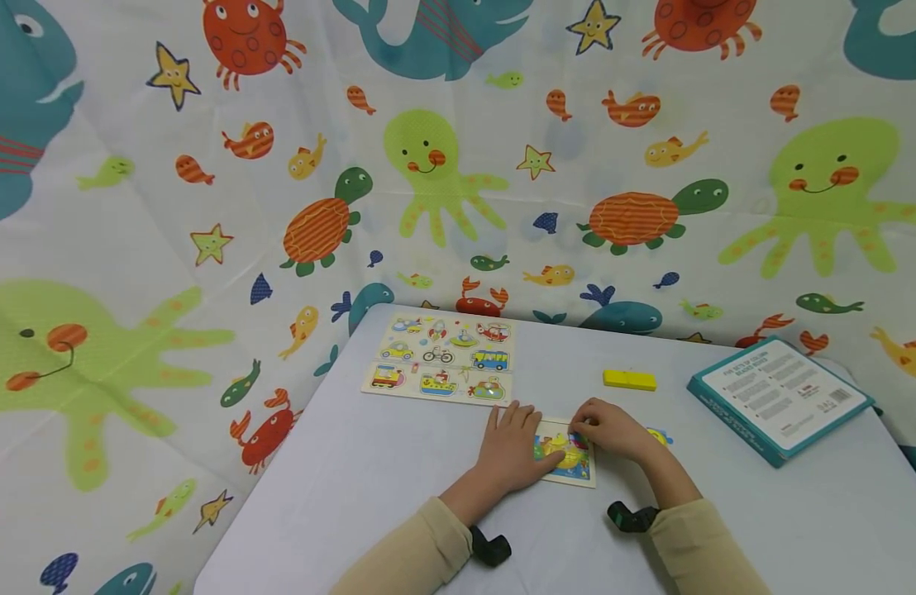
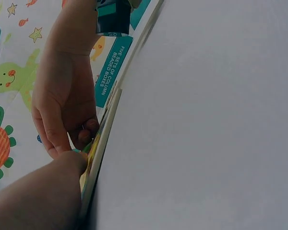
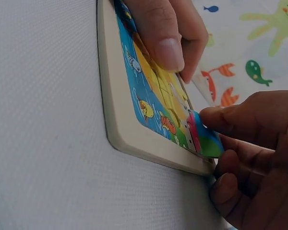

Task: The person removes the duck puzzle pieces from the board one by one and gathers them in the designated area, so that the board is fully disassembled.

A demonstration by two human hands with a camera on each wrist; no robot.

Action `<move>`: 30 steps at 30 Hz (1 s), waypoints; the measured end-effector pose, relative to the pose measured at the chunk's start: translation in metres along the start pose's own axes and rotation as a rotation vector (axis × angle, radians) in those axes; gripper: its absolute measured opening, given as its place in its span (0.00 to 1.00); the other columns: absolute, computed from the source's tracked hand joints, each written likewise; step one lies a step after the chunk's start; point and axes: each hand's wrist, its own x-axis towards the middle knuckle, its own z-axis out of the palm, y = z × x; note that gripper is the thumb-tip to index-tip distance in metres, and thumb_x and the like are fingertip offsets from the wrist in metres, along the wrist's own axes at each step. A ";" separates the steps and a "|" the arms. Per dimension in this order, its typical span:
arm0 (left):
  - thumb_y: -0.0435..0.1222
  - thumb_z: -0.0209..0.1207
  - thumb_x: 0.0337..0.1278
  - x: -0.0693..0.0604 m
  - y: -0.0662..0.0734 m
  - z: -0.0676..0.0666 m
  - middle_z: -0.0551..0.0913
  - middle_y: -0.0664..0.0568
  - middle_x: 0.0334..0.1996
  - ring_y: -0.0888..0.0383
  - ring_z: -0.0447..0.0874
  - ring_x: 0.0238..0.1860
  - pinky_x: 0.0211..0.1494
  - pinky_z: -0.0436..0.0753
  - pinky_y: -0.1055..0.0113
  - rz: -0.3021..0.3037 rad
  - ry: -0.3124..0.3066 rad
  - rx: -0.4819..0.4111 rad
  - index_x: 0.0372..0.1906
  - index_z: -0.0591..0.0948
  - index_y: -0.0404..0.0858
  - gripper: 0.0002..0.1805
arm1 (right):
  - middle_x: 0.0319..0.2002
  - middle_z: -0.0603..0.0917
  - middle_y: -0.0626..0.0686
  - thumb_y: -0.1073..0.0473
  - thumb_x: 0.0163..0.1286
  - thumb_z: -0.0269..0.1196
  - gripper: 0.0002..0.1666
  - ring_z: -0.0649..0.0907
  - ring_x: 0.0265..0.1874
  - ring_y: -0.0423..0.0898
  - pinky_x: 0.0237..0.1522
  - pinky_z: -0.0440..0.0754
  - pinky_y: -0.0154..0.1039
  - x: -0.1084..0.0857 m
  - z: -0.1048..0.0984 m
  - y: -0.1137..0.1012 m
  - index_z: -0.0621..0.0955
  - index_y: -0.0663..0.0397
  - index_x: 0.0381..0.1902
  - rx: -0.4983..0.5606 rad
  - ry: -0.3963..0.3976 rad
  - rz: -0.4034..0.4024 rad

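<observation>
A small jigsaw puzzle in a pale wooden tray (image 1: pixel 593 475) lies on the white table, its picture blue with yellow shapes and sea animals. My left hand (image 1: pixel 512 448) rests on the tray's left side, fingers spread and thumb across the picture. At the far right corner, my right hand (image 1: pixel 613 430) pinches a blue-and-green puzzle piece (image 3: pixel 210 141) between thumb and fingers. In the right wrist view that piece sits tilted at the tray's corner, its edge against the picture. Part of the picture is hidden under my left hand.
A pegboard with vehicle pictures (image 1: pixel 443 384) lies at the back left. Beyond the puzzle is a yellow block (image 1: pixel 629 380). A teal-and-white box (image 1: pixel 781 401) lies at the right. Another colourful piece (image 1: pixel 660 435) shows partly behind my right wrist. A sea-animal curtain (image 1: pixel 458 207) hangs behind.
</observation>
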 end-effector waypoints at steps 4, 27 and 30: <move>0.74 0.44 0.57 0.000 0.005 -0.002 0.68 0.54 0.71 0.50 0.58 0.76 0.77 0.55 0.40 -0.022 0.006 0.007 0.71 0.68 0.48 0.46 | 0.40 0.79 0.47 0.55 0.73 0.60 0.07 0.75 0.38 0.45 0.39 0.74 0.38 0.000 -0.001 0.000 0.84 0.44 0.36 0.014 -0.008 -0.004; 0.73 0.46 0.57 -0.001 0.005 -0.001 0.69 0.54 0.70 0.50 0.58 0.76 0.76 0.56 0.40 -0.035 0.007 0.005 0.70 0.69 0.48 0.45 | 0.39 0.82 0.47 0.60 0.73 0.59 0.08 0.76 0.39 0.47 0.42 0.76 0.39 0.000 -0.001 0.002 0.83 0.43 0.43 0.057 0.022 0.016; 0.73 0.46 0.57 -0.001 0.005 0.000 0.69 0.54 0.70 0.50 0.58 0.76 0.77 0.55 0.39 -0.034 0.008 -0.001 0.70 0.69 0.48 0.45 | 0.39 0.81 0.48 0.60 0.73 0.59 0.07 0.76 0.39 0.47 0.41 0.76 0.39 0.000 -0.001 0.001 0.83 0.44 0.43 0.081 0.019 0.026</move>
